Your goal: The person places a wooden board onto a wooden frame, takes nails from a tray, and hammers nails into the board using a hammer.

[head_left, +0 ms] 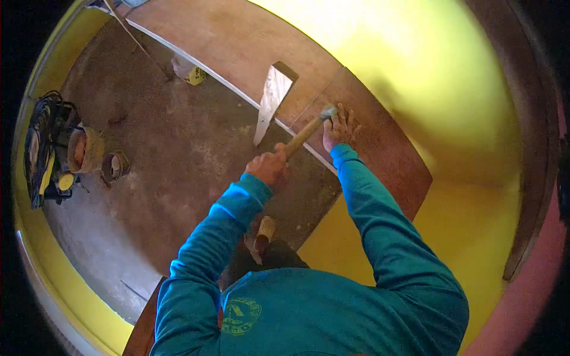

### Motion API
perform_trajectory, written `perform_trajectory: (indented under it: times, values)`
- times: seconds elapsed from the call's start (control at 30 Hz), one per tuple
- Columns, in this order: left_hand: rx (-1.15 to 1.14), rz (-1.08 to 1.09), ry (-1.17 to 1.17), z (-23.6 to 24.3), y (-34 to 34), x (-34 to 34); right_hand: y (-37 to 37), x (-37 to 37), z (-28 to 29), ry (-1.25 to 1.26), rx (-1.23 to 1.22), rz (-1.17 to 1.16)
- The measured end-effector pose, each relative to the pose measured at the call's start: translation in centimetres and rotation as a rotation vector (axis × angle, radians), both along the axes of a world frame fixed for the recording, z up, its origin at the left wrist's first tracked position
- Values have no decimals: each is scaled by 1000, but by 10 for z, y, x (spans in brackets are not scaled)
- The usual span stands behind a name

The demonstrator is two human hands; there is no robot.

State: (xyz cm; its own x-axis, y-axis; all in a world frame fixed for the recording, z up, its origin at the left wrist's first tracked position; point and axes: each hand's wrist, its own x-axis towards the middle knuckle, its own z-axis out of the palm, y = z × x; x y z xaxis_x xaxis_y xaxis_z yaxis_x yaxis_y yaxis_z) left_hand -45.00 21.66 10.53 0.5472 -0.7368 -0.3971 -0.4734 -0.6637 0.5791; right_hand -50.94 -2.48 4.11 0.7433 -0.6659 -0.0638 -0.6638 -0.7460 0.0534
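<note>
My left hand (268, 167) grips the wooden handle of a hammer (306, 133), whose metal head (328, 111) sits at the edge of a brown plywood panel (380, 148). My right hand (340, 128) lies flat with fingers spread on that panel, just right of the hammer head. The panel leans against a yellow wall (427, 65). A short wooden block (272, 98) stands upright on the panel's edge, left of the hammer. Both arms are in teal sleeves.
A longer plywood sheet (225, 35) runs along the wall to the upper left. On the concrete floor (166, 160) at the left stand a coiled cable with a yellow tool (47, 154), tape rolls (116, 166) and a small yellow bag (191, 72).
</note>
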Motion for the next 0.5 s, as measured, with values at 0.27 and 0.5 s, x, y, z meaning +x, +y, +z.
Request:
perform_trajectory:
  times: [0.27, 0.5]
  values:
    - [-117, 29, -8, -5, -23, 7, -2, 1, -11, 26, -60, 4]
    - [92, 31, 22, -2, -35, 21, -13, -9, -16, -75, -49, 22]
